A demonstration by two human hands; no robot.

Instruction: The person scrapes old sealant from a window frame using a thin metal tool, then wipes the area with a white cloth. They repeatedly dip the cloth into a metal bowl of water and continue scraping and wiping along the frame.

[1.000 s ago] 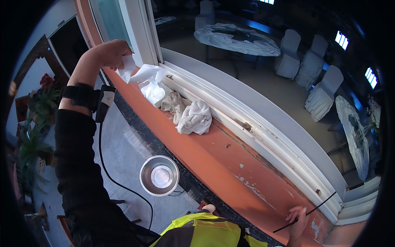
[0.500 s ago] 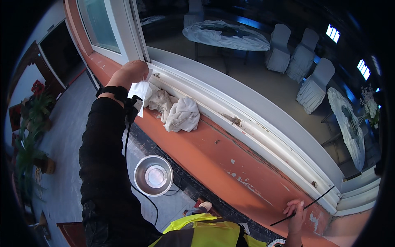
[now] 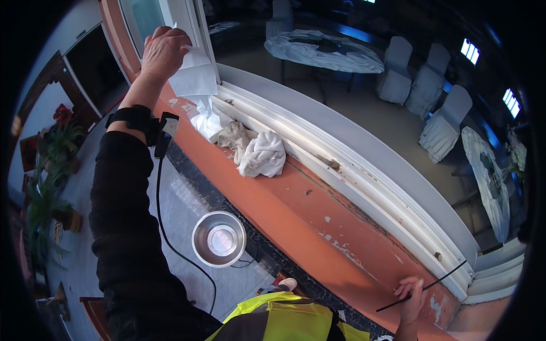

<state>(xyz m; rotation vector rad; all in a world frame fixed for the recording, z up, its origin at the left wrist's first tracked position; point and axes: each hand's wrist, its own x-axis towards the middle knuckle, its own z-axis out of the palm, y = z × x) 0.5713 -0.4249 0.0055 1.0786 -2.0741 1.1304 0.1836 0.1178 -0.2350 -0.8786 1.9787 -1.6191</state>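
Observation:
At the upper left, my left hand point(image 3: 164, 52) pinches the top of a white tissue point(image 3: 195, 75), which hangs down toward a white tissue pack point(image 3: 208, 126) on the sill. Whether the two are still joined, I cannot tell. Beside the pack lie a dirty beige rag point(image 3: 234, 138) and a crumpled white rag point(image 3: 263, 154). Down at the lower right, my right hand point(image 3: 412, 296) grips a thin black rod point(image 3: 443, 278), slanted across the sill's end with its upper tip by the window track.
A white window track point(image 3: 341, 169) with dirt in it runs along the orange, peeling sill point(image 3: 301, 210). On the floor below stands a metal basin point(image 3: 219, 238). Covered chairs point(image 3: 394, 71) and tables are beyond the window; potted plants point(image 3: 48, 193) line the left.
My left hand has risen from the sill, drawing the white tissue upward so that it now hangs stretched out. My right hand keeps the black rod in nearly the same place.

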